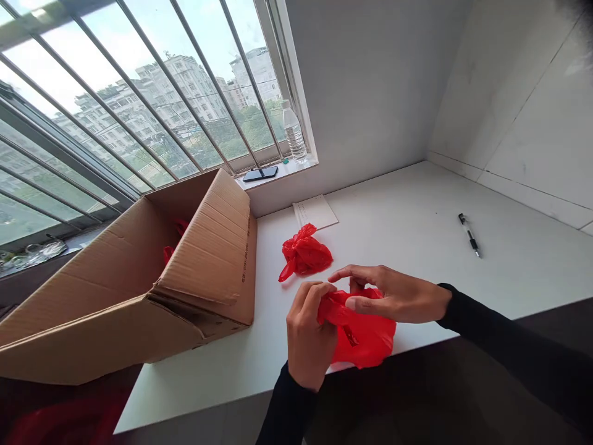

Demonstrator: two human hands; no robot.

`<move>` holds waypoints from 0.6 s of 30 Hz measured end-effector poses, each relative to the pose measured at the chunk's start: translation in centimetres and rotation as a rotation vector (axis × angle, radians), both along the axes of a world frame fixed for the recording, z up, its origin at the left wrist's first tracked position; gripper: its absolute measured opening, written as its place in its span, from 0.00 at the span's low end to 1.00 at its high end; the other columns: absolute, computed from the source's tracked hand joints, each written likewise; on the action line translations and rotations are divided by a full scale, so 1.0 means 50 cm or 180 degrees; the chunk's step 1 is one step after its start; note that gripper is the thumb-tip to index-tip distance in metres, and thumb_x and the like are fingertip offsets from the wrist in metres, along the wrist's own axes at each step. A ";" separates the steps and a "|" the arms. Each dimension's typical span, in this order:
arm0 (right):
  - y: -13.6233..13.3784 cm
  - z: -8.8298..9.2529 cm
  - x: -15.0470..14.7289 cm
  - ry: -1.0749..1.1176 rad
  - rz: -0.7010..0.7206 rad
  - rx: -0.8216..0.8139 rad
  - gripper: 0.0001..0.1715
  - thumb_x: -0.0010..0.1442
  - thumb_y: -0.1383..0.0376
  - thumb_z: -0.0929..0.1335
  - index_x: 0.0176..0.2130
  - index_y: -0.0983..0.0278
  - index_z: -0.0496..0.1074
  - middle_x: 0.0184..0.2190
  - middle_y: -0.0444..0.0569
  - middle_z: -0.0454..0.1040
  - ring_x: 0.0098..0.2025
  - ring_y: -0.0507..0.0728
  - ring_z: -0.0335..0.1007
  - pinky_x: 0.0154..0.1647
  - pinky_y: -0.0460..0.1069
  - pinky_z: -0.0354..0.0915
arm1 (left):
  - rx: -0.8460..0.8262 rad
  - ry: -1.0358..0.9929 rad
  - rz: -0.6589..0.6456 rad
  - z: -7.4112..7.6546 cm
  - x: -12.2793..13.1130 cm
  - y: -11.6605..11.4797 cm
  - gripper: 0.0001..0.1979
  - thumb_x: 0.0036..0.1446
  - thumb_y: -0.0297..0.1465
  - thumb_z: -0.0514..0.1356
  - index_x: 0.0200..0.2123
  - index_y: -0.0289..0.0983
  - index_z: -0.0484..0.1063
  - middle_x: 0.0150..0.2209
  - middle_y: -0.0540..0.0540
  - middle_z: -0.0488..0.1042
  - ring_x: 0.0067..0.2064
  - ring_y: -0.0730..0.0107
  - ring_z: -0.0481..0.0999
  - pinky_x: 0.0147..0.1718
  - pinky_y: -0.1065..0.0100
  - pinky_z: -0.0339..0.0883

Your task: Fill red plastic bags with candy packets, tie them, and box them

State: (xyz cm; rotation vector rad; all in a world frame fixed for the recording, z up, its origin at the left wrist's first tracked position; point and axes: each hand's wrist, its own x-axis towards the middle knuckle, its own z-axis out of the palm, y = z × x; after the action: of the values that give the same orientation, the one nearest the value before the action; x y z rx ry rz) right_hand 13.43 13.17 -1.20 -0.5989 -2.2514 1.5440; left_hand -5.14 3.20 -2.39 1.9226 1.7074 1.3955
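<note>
A red plastic bag point(365, 337) is between my two hands at the front edge of the white table, its lower part bulging. My left hand point(311, 330) is closed around the gathered upper left side of the bag. Red film runs between the thumb and curled fingers of my right hand point(396, 295), which grips the bag's top loosely; its index finger stretches toward my left hand. What lies inside the bag is hidden. Just beyond my left hand, a second red plastic bag point(306, 252), knotted at the top, rests on the table.
On the left stands an open cardboard box point(208, 241) with red plastic partly visible inside. A notebook point(317, 211) lies near the wall, and a pen point(470, 236) on the right of the table point(393, 222). The windowsill holds a phone point(260, 174) and a water bottle point(294, 133).
</note>
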 end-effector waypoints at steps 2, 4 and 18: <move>-0.001 -0.010 -0.006 0.0136 -0.0017 -0.0274 0.31 0.72 0.49 0.62 0.67 0.59 0.62 0.31 0.40 0.67 0.32 0.52 0.62 0.36 0.49 0.63 | 0.0379 0.0217 0.0131 -0.015 0.001 0.002 0.17 0.59 0.16 0.56 0.43 0.40 0.76 0.43 0.44 0.76 0.44 0.65 0.79 0.42 0.67 0.73; 0.000 -0.021 -0.012 0.0231 0.0044 -0.0478 0.29 0.74 0.50 0.60 0.66 0.60 0.61 0.30 0.40 0.67 0.31 0.51 0.60 0.34 0.48 0.63 | 0.0542 0.0240 0.0141 -0.022 -0.001 0.004 0.16 0.61 0.17 0.56 0.45 0.41 0.76 0.44 0.44 0.76 0.45 0.65 0.80 0.43 0.66 0.75; -0.018 -0.021 0.030 -0.0293 -0.1063 0.0351 0.09 0.69 0.59 0.65 0.39 0.59 0.71 0.39 0.44 0.76 0.39 0.56 0.70 0.34 0.51 0.59 | -0.0207 0.0298 0.0261 -0.079 -0.050 -0.084 0.22 0.71 0.29 0.54 0.66 0.46 0.68 0.61 0.41 0.73 0.62 0.56 0.72 0.59 0.55 0.69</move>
State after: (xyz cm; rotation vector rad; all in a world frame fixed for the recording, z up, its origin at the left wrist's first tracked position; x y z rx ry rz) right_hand 14.93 12.25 -2.24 -0.9735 -2.1485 1.2437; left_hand -7.63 -1.00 -6.36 1.9317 1.8699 1.2786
